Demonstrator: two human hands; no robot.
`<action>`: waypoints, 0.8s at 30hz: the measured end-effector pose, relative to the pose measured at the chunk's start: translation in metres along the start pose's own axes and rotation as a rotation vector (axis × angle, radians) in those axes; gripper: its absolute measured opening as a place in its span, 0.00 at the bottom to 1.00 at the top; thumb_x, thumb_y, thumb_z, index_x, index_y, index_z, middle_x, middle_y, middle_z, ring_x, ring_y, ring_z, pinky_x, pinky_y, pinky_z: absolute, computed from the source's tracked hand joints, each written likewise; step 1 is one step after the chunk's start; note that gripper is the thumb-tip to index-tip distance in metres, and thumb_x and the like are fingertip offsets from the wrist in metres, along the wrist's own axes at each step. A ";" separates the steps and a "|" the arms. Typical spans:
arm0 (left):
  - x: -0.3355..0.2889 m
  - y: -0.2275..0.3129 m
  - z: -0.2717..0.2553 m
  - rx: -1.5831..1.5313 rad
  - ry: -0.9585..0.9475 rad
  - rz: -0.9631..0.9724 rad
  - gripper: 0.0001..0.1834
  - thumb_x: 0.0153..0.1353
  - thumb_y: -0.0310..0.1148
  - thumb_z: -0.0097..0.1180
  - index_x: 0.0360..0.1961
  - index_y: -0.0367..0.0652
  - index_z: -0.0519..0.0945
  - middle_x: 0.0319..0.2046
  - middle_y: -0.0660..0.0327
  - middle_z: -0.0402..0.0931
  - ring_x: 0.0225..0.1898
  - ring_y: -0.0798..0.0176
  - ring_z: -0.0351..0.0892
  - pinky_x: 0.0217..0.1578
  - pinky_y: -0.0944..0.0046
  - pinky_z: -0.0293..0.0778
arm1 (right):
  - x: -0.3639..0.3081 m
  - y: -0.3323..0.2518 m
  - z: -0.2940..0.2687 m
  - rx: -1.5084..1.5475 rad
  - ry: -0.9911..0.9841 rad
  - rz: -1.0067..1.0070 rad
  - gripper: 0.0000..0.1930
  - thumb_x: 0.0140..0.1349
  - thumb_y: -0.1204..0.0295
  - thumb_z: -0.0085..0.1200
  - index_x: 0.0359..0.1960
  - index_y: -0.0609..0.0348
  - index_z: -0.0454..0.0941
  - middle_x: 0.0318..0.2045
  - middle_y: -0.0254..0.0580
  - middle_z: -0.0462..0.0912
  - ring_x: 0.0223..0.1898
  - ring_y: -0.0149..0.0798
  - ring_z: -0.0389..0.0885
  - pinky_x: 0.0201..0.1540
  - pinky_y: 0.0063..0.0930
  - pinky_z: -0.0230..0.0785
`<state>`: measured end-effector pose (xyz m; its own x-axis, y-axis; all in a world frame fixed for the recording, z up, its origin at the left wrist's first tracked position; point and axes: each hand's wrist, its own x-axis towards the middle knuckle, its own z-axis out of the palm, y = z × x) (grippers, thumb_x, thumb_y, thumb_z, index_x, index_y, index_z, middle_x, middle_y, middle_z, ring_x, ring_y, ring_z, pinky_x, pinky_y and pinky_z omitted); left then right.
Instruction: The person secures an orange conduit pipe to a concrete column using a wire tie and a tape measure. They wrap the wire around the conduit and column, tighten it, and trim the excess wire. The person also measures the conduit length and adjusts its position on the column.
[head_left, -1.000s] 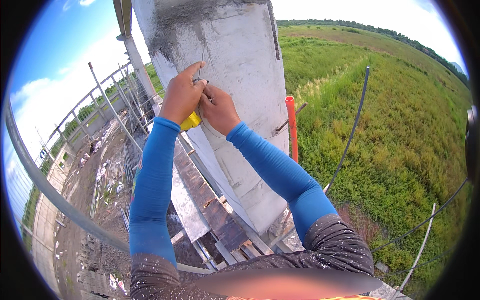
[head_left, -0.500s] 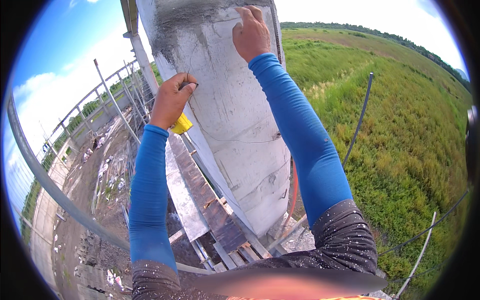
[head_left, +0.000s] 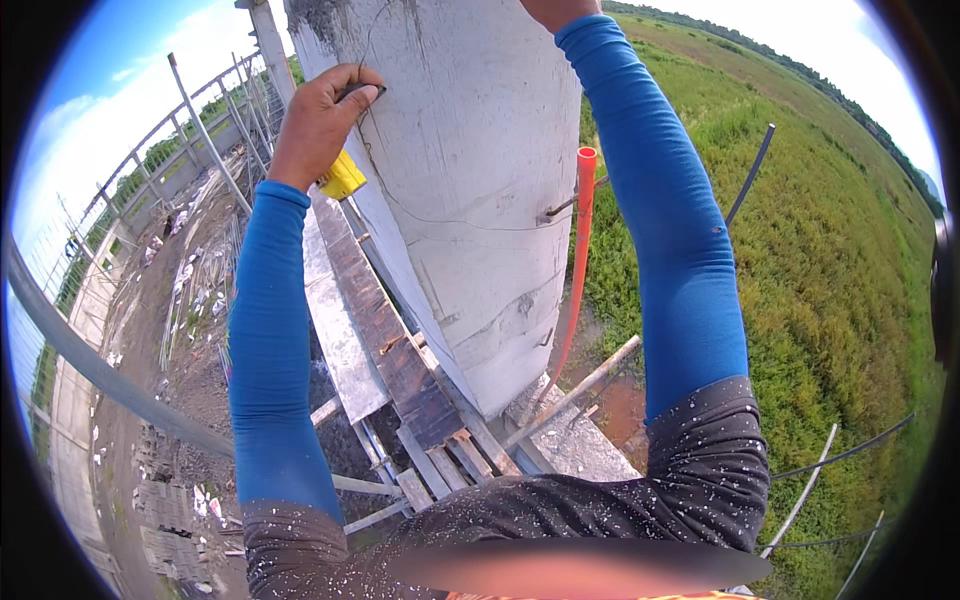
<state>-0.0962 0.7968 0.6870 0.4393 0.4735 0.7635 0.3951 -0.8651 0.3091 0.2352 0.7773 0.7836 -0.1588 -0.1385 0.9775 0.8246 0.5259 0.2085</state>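
My left hand (head_left: 325, 115) is closed in a pinch on a small dark piece, held against the left edge of a grey concrete column (head_left: 470, 150). The piece's kind is too small to make out. A thin dark line, like wire or string (head_left: 440, 219), curves over the column face above and below these fingers. Just under the left wrist a yellow block-like object (head_left: 343, 177) shows, partly hidden; I cannot tell whether it hangs or is held. My right hand (head_left: 560, 8) is raised by the column's upper right, its fingers cut off by the top edge.
An orange pipe (head_left: 582, 230) stands right of the column, near a short protruding metal bar (head_left: 560, 209). Wooden planks (head_left: 385, 330) run down its left side. A grey metal tube (head_left: 110, 375) curves across the left. Below lies rubble-strewn ground; grass (head_left: 800, 270) spreads right.
The view has shifted, so the column's upper part has left the picture and the orange pipe's top now shows. My right hand has gone up mostly out of frame. The left keeps its pinch.
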 end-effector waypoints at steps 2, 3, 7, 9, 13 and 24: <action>0.000 -0.011 0.000 0.080 0.008 0.037 0.14 0.73 0.42 0.61 0.53 0.48 0.87 0.45 0.61 0.89 0.46 0.66 0.86 0.49 0.63 0.80 | -0.021 -0.024 -0.010 0.120 -0.023 0.053 0.06 0.63 0.75 0.55 0.37 0.62 0.83 0.35 0.56 0.86 0.40 0.51 0.87 0.43 0.46 0.78; 0.000 -0.015 0.001 0.065 0.010 0.036 0.15 0.72 0.43 0.62 0.54 0.49 0.88 0.47 0.61 0.89 0.49 0.65 0.86 0.50 0.63 0.80 | -0.041 -0.042 -0.015 0.166 -0.055 0.182 0.06 0.64 0.75 0.56 0.38 0.62 0.84 0.36 0.56 0.86 0.40 0.50 0.88 0.44 0.46 0.78; 0.005 -0.023 -0.001 0.080 0.003 -0.042 0.18 0.70 0.47 0.65 0.56 0.53 0.88 0.43 0.64 0.88 0.42 0.72 0.85 0.46 0.70 0.78 | -0.151 -0.125 -0.040 0.418 -0.171 0.246 0.08 0.64 0.78 0.55 0.40 0.57 0.87 0.24 0.41 0.85 0.23 0.43 0.82 0.29 0.31 0.76; 0.003 -0.020 0.002 0.099 -0.001 -0.077 0.19 0.70 0.48 0.65 0.56 0.52 0.88 0.42 0.62 0.89 0.42 0.71 0.86 0.45 0.71 0.78 | -0.227 -0.181 -0.059 0.602 -0.432 0.474 0.08 0.64 0.78 0.54 0.38 0.57 0.87 0.29 0.45 0.87 0.28 0.43 0.86 0.34 0.32 0.78; -0.011 -0.005 0.015 0.093 0.078 0.019 0.21 0.69 0.48 0.66 0.55 0.47 0.88 0.40 0.62 0.88 0.41 0.72 0.84 0.43 0.71 0.77 | -0.353 -0.255 -0.089 0.758 -0.894 0.975 0.09 0.66 0.78 0.54 0.44 0.63 0.85 0.28 0.43 0.86 0.31 0.35 0.85 0.38 0.31 0.78; -0.128 0.003 0.020 0.040 0.300 -0.040 0.17 0.71 0.43 0.66 0.46 0.38 0.88 0.32 0.65 0.85 0.30 0.74 0.78 0.31 0.70 0.75 | -0.528 -0.304 -0.199 0.753 -0.890 1.918 0.13 0.62 0.76 0.49 0.43 0.66 0.84 0.27 0.39 0.85 0.26 0.29 0.80 0.31 0.26 0.75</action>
<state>-0.1350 0.7374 0.5787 0.1674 0.4320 0.8862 0.4412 -0.8367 0.3245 0.1762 0.5236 0.1983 0.0211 0.9493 -0.3136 -0.0074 -0.3135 -0.9496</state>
